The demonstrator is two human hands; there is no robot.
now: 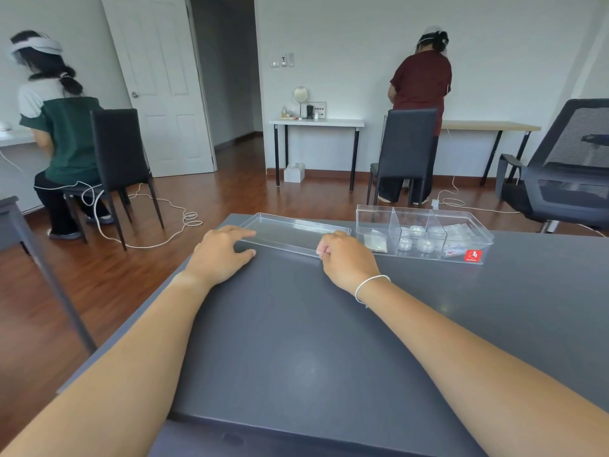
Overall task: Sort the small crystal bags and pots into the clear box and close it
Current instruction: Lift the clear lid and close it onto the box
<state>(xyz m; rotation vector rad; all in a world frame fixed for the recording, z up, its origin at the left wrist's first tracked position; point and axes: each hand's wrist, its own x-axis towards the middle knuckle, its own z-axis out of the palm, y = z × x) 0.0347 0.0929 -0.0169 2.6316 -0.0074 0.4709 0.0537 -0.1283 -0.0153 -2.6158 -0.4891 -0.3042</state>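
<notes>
The clear box (375, 217) stands open at the far side of the dark grey table (296, 324), with a red label on its front right corner. Its compartments hold small round pots (416, 240) and small crystal bags (456, 229). Its clear lid (290, 230) lies flat on the table to the left of the box. My left hand (220, 255) rests at the lid's near left corner, fingers touching its edge. My right hand (346, 258) is curled on the lid's near right edge, fingertips pinching it.
The table's far edge runs just behind the lid and box. A black mesh office chair (560, 169) stands at the right. Two people work at other tables beyond, with black chairs and white cables on the wooden floor.
</notes>
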